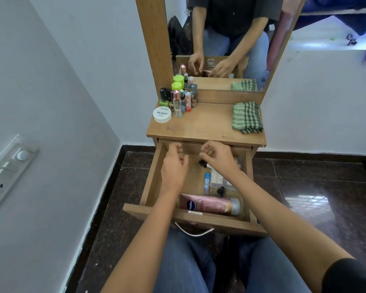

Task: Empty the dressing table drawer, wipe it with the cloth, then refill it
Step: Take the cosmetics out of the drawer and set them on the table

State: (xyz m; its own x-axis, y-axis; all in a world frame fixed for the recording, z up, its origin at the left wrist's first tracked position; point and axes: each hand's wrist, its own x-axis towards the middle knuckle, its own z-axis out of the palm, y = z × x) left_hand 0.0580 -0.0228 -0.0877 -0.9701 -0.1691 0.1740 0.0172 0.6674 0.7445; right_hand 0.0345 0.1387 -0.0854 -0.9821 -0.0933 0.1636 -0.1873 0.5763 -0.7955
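Pink plastic lotion bottle (209, 205), wooden drawer (151, 180) front: likely light, slick, grab mid-body. Left hand (173, 168) slack, empty; right hand (218, 157) curled, hold unclear.

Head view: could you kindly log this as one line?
drawer: open, partly full; left hand: empty; right hand: curled over small bottle; cloth: on tabletop

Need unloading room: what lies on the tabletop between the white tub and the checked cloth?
Only bare wood tabletop between the white tub and checked cloth, per the head view.
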